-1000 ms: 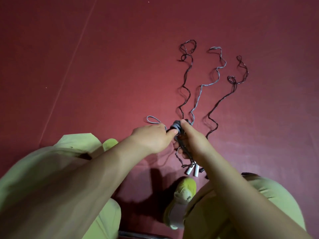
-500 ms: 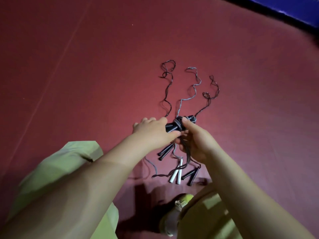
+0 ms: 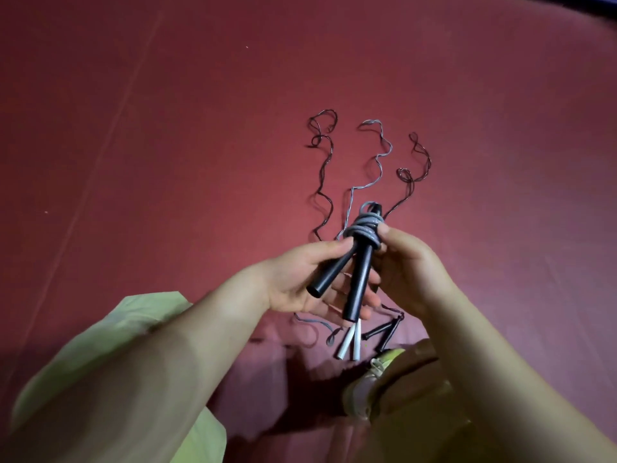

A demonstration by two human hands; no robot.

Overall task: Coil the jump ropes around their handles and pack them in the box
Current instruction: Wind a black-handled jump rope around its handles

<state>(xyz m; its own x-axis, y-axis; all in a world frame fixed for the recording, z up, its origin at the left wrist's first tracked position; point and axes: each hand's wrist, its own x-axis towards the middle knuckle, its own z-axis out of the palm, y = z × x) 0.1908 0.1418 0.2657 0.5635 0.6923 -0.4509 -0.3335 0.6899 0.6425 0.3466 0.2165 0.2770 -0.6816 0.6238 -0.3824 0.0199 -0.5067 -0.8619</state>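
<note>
Jump rope (image 3: 362, 232): grey cord coiled around two black handles, held above the floor (image 3: 167, 162).
Left hand (image 3: 310, 279): handles rested across loosely curled fingers, thumb pressed on.
Right hand (image 3: 410, 262): coil pinched by fingers.

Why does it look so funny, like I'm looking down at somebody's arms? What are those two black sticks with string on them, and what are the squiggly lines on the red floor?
The camera sits on a person's head and looks down, so you see their own two arms reaching out. There is no machine here, just hands.

The left hand and the right hand hold two black handles of a jump rope. The grey rope is wound around the top of the handles, and the right hand's grip pinches that coil.

The squiggly lines are three more jump ropes lying stretched out on the red floor. Near the person's shoe lie their handles: a white pair and a black pair; the third pair is hidden.

The light green cloth is the person's clothing.
</note>
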